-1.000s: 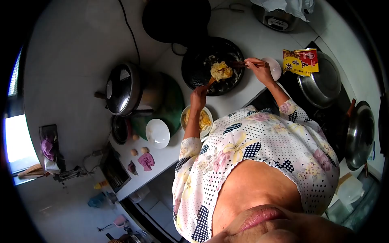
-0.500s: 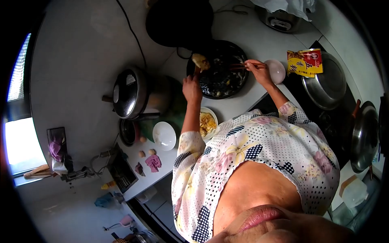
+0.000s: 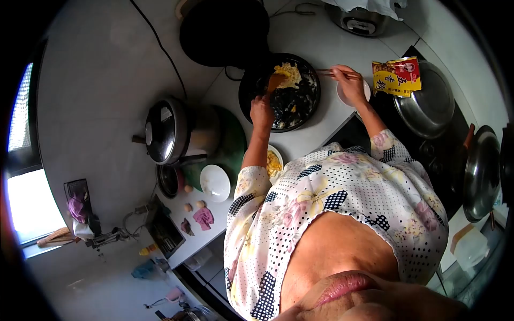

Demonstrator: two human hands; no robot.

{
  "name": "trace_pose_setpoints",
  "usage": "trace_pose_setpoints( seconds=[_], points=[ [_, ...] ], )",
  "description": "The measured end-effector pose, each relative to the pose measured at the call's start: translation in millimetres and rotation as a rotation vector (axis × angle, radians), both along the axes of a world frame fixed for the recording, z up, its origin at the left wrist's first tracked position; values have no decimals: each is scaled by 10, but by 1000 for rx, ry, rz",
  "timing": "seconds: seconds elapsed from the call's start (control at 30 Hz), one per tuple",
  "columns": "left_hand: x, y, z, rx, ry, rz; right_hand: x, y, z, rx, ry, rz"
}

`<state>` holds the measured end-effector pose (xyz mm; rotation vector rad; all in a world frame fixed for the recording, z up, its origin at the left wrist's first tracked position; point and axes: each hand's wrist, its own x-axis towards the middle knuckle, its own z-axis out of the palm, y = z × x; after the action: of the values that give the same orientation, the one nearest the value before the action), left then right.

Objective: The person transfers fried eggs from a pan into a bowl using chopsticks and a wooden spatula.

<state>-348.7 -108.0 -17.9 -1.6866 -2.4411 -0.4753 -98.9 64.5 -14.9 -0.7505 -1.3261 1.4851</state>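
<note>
head view: the left hand (image 3: 262,111) is wrapped around a brown spatula (image 3: 276,82), its blade at the edge of the yellow cooked food (image 3: 289,74), which lies in the far part of the black pan (image 3: 307,107). just right of the pan, the right hand (image 3: 350,85) grips chopsticks (image 3: 327,73), tips by the pan's rim, over a small white bowl (image 3: 343,96). nearer than the pan, a bowl of yellow pieces (image 3: 274,163) is partly hidden by the left forearm. left of the pan stands a lidded pot (image 3: 166,131); well right, a yellow-and-red packet (image 3: 397,77).
</note>
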Motion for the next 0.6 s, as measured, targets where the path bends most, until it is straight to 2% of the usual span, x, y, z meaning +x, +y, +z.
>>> trace_pose_setpoints(
  seconds=[0.07,0.17,0.2,0.27,0.4,0.6],
  points=[
    [-94,-56,-225,-139,-73,-2,-210,34,-43,14,-11,34],
    [68,-261,-145,-52,-143,48,-433,119,-330,45,-55,81],
    [98,-349,-166,-26,-86,45,-465,81,-362,74,-68,82],
    [50,-460,-267,5,-156,47,-484,53,-414,72,-86,99],
    [155,-675,-138,61,-175,131,-503,151,-346,129,-105,109],
    [339,-914,-255,87,-215,140,-352,225,-276,171,-211,95]
  ],
)
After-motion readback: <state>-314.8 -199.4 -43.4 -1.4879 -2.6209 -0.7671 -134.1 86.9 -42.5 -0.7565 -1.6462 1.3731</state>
